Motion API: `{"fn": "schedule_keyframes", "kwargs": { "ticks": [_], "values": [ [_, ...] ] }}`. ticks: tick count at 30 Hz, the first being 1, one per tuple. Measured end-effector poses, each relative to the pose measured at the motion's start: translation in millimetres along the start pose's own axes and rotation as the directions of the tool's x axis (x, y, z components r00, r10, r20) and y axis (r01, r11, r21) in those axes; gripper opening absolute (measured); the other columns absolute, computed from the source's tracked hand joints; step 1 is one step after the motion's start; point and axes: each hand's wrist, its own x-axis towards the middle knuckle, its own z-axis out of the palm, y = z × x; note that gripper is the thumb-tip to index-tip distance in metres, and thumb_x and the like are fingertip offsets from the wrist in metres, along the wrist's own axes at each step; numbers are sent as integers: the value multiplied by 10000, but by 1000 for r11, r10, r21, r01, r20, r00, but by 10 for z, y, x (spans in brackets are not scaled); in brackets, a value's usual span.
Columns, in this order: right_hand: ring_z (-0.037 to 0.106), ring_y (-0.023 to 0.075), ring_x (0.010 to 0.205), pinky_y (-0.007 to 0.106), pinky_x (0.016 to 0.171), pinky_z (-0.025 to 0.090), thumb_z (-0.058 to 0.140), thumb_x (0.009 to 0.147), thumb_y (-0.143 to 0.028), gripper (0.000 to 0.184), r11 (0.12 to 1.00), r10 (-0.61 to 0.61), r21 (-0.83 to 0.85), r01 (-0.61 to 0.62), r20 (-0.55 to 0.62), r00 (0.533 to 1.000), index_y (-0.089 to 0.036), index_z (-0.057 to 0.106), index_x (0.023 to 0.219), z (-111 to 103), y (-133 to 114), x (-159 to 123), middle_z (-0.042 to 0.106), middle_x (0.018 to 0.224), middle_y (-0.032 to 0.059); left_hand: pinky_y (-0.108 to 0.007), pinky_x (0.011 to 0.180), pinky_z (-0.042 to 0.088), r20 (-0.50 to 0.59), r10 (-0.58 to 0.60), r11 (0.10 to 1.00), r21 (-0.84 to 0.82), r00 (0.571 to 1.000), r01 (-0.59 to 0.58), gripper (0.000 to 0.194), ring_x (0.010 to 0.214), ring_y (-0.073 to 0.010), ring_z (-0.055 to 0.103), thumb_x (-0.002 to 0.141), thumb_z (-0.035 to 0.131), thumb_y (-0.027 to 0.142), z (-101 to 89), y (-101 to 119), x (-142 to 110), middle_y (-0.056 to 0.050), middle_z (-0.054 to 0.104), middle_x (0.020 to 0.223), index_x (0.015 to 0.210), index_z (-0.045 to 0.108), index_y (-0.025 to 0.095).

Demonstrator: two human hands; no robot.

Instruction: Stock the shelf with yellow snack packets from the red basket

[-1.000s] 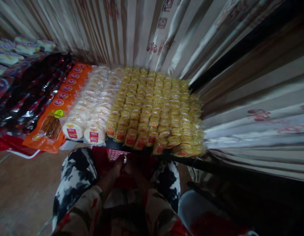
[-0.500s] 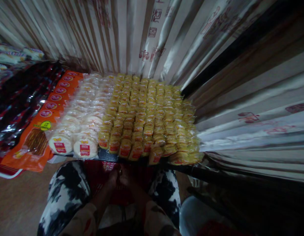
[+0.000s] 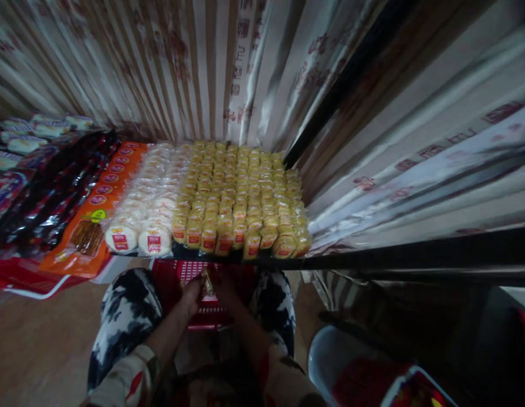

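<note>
My left hand (image 3: 193, 294) and my right hand (image 3: 224, 287) are close together over a red plastic basket (image 3: 209, 326) between my knees. Between them shows a small shiny wrapped packet (image 3: 207, 281), gripped from both sides; the dim light blurs the fingers. Just beyond, on a black shelf edge (image 3: 190, 250), stand tight rows of yellow wrapped snacks (image 3: 228, 192). To their left are rows of white round crackers (image 3: 155, 240) in clear wrappers with red labels.
Orange snack bags (image 3: 86, 234), dark shiny packets (image 3: 54, 183) and white-and-blue packs (image 3: 22, 138) fill the shelf's left. A pleated printed curtain (image 3: 160, 73) hangs behind, with a black post (image 3: 330, 96). Another red basket (image 3: 37, 282) is low left; a pale tub (image 3: 324, 356) stands low right.
The view has shifted, so the shelf's goods appear further left at the right side. My hands are slightly more apart, and a shiny packet shows between them.
</note>
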Motion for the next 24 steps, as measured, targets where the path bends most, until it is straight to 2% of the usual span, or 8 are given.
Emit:
{"fn": "schedule_keyframes", "kwargs": {
  "ticks": [5,10,14,17,20,24],
  "values": [
    [627,174,723,279,650,480,550,742,-231,159,975,100,198,-97,-7,995,-177,646,857,-152,-119,-187,687,804,43,-189,526,479,63,61,996,-63,996,-57,150,518,-91,602,768,464,36,48,126,-337,9,617,597,801,548,155],
    [639,177,695,281,581,500,558,731,-340,319,903,115,407,-141,89,989,-174,608,999,-269,-194,-430,681,815,31,-237,622,525,122,114,991,-84,986,-104,185,631,-125,646,792,421,32,104,187,-659,-41,652,689,882,553,124],
    [638,204,716,310,605,508,589,686,-356,357,868,91,481,-125,94,991,-155,628,978,-439,-277,-577,678,797,39,-244,664,530,240,145,988,-84,960,-128,232,691,-137,652,710,451,-18,67,233,-877,-33,657,698,840,580,125],
    [632,217,776,335,680,503,616,647,-302,322,867,47,493,-68,56,997,-172,654,939,-636,-363,-669,679,819,30,-308,710,536,292,124,990,-94,948,-101,142,690,-154,650,734,467,58,8,268,-1014,-35,658,688,763,583,133],
    [623,206,820,336,742,491,618,621,-227,289,876,-4,482,-3,14,1000,-205,671,905,-836,-449,-755,681,837,7,-323,720,530,355,125,990,21,926,-142,102,725,-176,654,744,556,180,-40,288,-1141,-58,676,778,821,605,132],
    [619,161,763,303,718,496,590,631,-176,388,885,-52,462,58,-27,998,-215,628,1015,-1029,-544,-846,672,832,-7,-265,701,505,449,142,944,206,882,-257,276,785,-176,644,635,716,254,-73,275,-1284,-61,677,868,868,615,145]
  ]
}}
